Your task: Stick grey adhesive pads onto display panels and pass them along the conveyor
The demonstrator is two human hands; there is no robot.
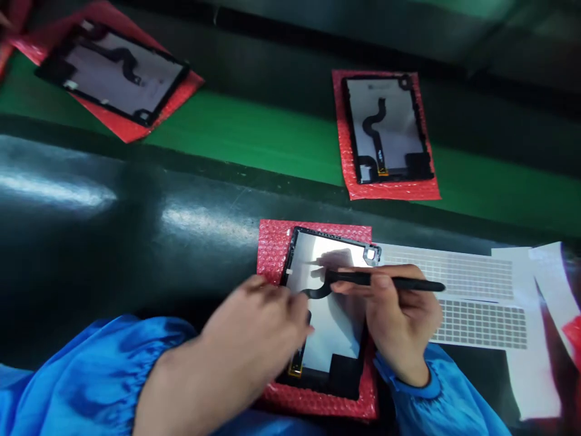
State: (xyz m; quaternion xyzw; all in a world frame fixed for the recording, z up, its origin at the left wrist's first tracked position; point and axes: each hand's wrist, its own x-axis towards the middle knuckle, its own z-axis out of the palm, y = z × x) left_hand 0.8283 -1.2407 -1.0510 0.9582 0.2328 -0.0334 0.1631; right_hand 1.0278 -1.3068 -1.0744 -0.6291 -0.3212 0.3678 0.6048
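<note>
I see right hand (403, 315) gripping black tool (411, 283) over display panel (338, 333), lower centre of frame; left hand (256, 324) at flex cable (320, 293), can't tell from here if its fingers pinch it.

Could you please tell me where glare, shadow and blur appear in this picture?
Head view: pale glare streaks the glossy dark-green tabletop; head view: a dark shadow or reflection shows on the black-edged, grey rectangular panel beside the black pen-shaped tool; head view: the bare left hand looks slightly blurred.
</note>
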